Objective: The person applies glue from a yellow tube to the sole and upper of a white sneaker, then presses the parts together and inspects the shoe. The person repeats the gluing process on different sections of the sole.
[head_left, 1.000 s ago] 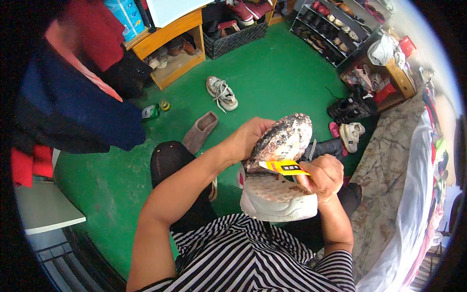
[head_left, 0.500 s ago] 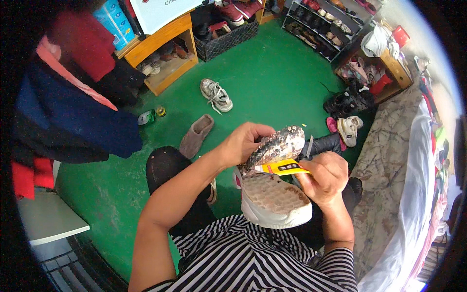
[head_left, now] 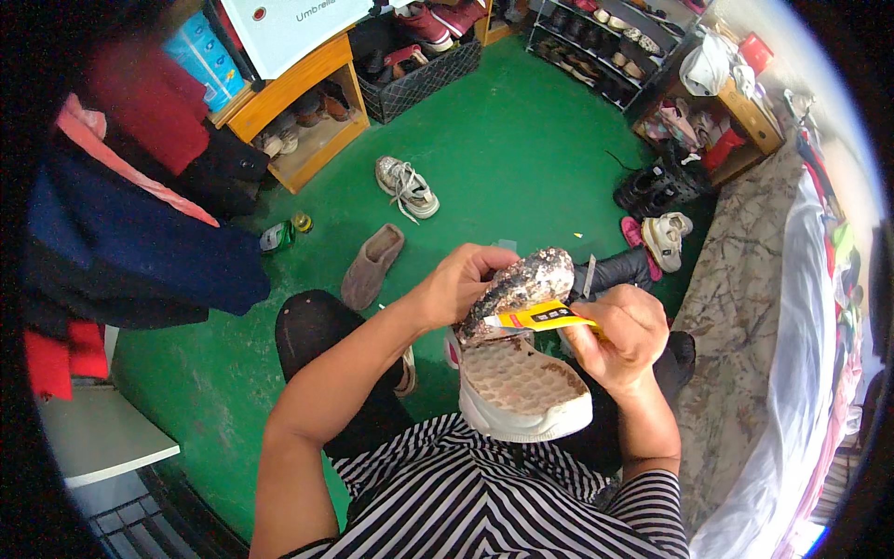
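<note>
A shoe has its white sole [head_left: 531, 424] peeled away from the flaking, dark-and-whitish underside of its upper [head_left: 517, 284], so the brown honeycomb inside of the sole lies exposed toward me. My left hand [head_left: 456, 284] grips the folded-back upper from its left side, some fingers hidden behind it. In my right hand [head_left: 619, 340] is a yellow glue tube [head_left: 551, 317], pinched between thumb and fingers at its right end. The tube's pale nozzle points left and is at the lower part of the upper's underside, just above the sole.
On the green floor [head_left: 484, 177] are a lace-up sneaker [head_left: 407, 189], a grey-brown slipper [head_left: 372, 265] and a small green box [head_left: 277, 237]. White and black shoes [head_left: 666, 244] lie at right beside a patterned cover [head_left: 722, 307]. Shoe racks [head_left: 605, 56] and a black crate [head_left: 424, 84] stand at the back.
The view has shifted slightly. Both hands keep their grips; the tube stays against the upper's underside, its nozzle slightly further left and lower on it.
</note>
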`<state>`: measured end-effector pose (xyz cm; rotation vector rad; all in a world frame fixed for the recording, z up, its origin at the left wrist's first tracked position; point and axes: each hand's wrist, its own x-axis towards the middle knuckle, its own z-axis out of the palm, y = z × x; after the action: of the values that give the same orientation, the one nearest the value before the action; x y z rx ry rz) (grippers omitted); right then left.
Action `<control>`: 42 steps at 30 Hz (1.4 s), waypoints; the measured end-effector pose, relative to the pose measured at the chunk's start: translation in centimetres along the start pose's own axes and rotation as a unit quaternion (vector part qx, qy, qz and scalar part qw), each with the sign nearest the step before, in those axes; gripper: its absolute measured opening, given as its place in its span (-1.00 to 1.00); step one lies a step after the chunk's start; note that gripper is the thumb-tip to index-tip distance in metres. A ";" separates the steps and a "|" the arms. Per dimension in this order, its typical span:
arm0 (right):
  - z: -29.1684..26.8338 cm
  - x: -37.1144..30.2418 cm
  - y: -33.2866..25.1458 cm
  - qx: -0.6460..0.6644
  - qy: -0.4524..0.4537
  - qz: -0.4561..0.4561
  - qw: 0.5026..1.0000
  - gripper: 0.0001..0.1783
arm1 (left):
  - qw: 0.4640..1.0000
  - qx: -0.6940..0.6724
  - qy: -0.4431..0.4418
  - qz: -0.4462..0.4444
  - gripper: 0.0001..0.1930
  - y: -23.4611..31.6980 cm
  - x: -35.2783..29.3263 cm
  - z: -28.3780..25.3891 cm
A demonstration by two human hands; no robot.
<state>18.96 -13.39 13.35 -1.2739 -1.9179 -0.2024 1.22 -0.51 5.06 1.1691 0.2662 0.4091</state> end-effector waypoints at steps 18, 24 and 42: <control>-0.1 1.4 -1.2 0.115 -0.005 0.277 0.954 -0.74 | 0.998 -0.069 0.011 0.001 -0.66 0.3 0.0 0.9; -0.6 1.2 0.3 0.211 -0.041 0.368 0.905 -0.70 | 1.000 0.006 0.017 -0.009 -0.66 -0.1 0.0 0.7; -1.3 1.1 3.3 0.347 -0.108 0.469 0.805 -0.66 | 0.993 -0.079 0.049 -0.072 -0.82 -2.3 0.9 -0.1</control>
<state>22.23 -11.74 14.01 -1.5560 -1.1005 1.0903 2.40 -0.81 2.88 0.9705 0.3941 0.3531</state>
